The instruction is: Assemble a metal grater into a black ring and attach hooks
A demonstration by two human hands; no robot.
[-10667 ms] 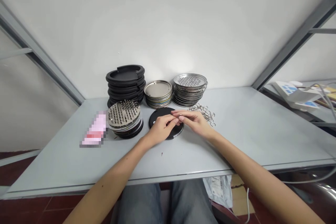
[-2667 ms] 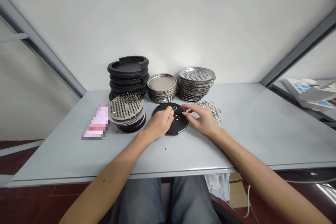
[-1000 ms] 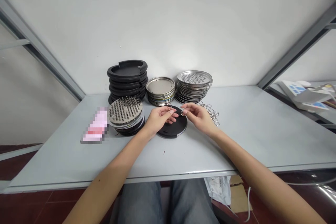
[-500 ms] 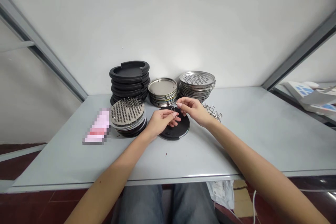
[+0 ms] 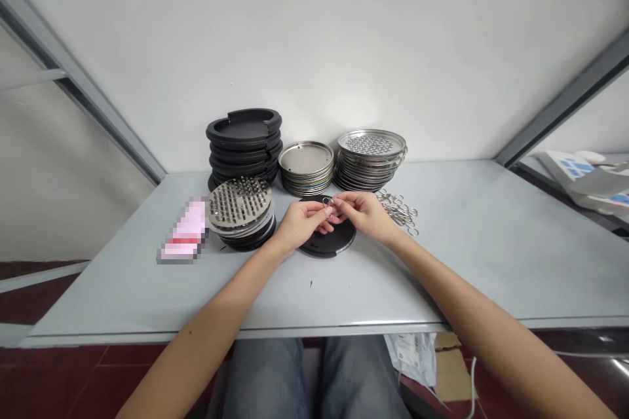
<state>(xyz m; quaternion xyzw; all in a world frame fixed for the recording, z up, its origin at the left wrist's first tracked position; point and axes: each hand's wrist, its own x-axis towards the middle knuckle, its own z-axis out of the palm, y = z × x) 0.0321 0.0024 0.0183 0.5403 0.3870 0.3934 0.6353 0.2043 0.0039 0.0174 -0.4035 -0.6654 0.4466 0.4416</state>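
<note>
My left hand [image 5: 307, 221] is closed on a small metal ring piece [image 5: 325, 201], whose loop sticks up above the fingertips. Fingertips of my right hand [image 5: 361, 213] meet it in a pinch; whatever small thing is between them is hidden. Below both hands lies a black round disc [image 5: 329, 245] with a notch in its front rim, partly covered by the fingers. Beyond my right wrist, a loose pile of metal ring pieces [image 5: 400, 213] rests on the table.
At the back stand a stack of thick black round trays [image 5: 244, 144], a stack of metal discs [image 5: 305, 160] and a stack of perforated metal plates [image 5: 372, 147]. A studded grater-like disc [image 5: 240, 203] tops a pile at left. A blurred pink item [image 5: 184, 229] lies beside it on the table [image 5: 147, 294].
My right hand has moved in to the left and slightly down, so its fingertips now touch those of my left hand at the ring piece. The view has shifted slightly.
</note>
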